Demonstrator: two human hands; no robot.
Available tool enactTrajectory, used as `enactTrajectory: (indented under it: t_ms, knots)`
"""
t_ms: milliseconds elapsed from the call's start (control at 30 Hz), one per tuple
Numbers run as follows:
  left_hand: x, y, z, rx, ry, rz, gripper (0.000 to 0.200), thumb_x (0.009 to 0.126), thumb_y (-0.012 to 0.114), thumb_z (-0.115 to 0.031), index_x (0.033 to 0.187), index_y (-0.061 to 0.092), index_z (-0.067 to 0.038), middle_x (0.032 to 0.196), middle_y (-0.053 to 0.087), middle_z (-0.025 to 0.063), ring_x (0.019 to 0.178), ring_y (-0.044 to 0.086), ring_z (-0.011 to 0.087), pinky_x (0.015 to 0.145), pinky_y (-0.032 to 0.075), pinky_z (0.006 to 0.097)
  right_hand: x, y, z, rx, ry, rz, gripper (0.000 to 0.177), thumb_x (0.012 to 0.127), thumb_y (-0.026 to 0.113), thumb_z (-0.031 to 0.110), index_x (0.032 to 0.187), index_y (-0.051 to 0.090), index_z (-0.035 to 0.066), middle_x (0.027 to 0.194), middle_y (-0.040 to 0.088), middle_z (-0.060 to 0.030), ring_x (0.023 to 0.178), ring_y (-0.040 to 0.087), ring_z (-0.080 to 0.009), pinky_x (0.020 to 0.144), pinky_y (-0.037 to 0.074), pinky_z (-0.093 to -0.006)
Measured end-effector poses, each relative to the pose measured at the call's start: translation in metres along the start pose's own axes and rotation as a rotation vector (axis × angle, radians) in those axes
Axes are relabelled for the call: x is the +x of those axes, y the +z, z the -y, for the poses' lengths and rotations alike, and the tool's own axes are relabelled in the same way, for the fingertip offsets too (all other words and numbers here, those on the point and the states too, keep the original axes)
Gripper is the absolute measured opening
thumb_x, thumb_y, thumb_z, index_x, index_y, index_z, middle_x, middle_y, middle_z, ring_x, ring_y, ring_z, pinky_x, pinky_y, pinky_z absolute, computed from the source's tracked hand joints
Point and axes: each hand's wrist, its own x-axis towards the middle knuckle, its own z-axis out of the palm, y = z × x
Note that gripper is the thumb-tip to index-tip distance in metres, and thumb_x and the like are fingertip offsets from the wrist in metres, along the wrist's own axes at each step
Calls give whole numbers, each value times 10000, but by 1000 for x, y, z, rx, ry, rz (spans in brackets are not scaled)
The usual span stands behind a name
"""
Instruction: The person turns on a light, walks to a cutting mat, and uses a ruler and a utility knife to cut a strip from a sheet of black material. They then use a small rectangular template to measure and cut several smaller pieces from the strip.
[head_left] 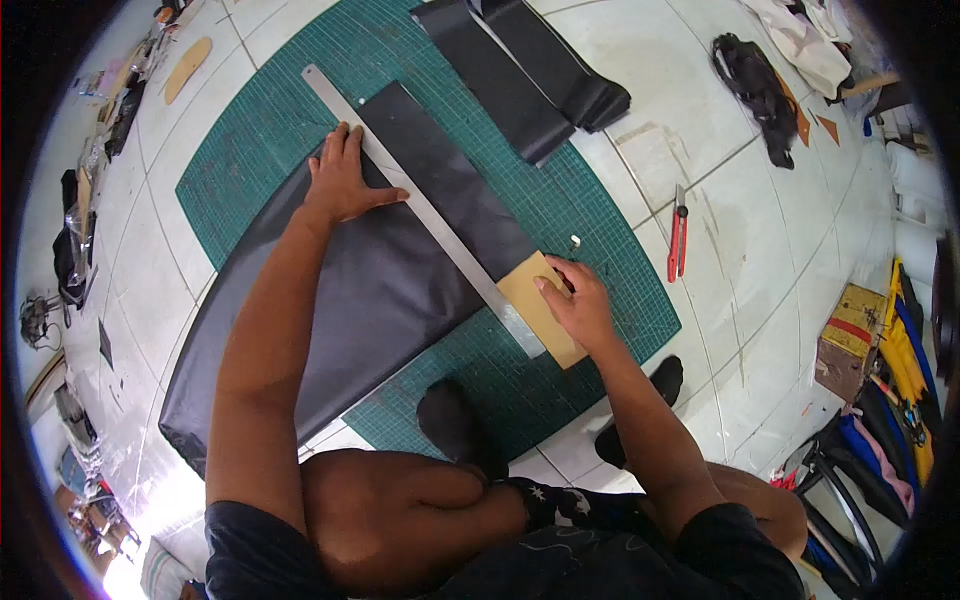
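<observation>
My left hand (343, 180) is spread, its fingertips and thumb resting on the long metal ruler (440, 228). The ruler lies diagonally across a sheet of black fabric (330, 270). My right hand (582, 303) grips the edge of a tan rectangular card (540, 312) between thumb and fingers; the fingers beneath are partly hidden. That card lies beside the ruler's lower end, overlapping the fabric's near right corner. Underneath everything is a green cutting mat (610, 230) with grid lines.
A red utility knife (678, 235) lies on the tiled floor (740, 300) right of the mat. Folded black strips (520, 70) lie at the mat's top edge. A black bundle (757, 95) is farther right, and a cardboard box (850, 340) stands by coloured material.
</observation>
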Motion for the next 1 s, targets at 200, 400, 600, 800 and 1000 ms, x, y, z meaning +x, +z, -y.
enactTrajectory:
  t_ms: [200,400,600,800,1000]
  knots:
    - [-1,-4,-1,10,-10,16,1419,578,860,-732,1618,200,-26,1690,133,220,1574,105,402,1222,142,660,1,-4,0,16,-40,18,597,955,681,494,1377,631,75,1359,651,-195,1265,605,-395,1056,469,-460]
    - [0,-2,3,-2,8,8,1441,562,851,-761,1618,198,-31,1687,133,221,1574,99,407,1216,154,675,-1,-9,12,-14,31,32,592,956,687,475,1373,627,59,1324,668,-205,1230,631,-388,1036,484,-443]
    - [-1,-5,-1,20,-4,7,1421,566,857,-749,1610,217,-28,1681,150,217,1573,107,402,1215,171,670,0,-11,28,41,14,19,590,960,681,472,1365,625,47,1311,667,-220,1212,634,-394,1026,487,-449]
    - [-4,-7,-5,14,-22,14,1418,570,866,-737,1608,218,-21,1680,149,213,1575,109,388,1219,178,668,-2,-18,45,-41,2,9,562,967,671,461,1365,631,65,1303,668,-217,1215,625,-401,1023,487,-457]
    - [-6,-15,-10,28,-30,37,1427,569,877,-726,1600,217,8,1674,156,220,1574,112,386,1215,186,679,-1,-19,48,-8,38,25,563,963,680,467,1364,639,75,1303,670,-216,1221,624,-394,1029,483,-456]
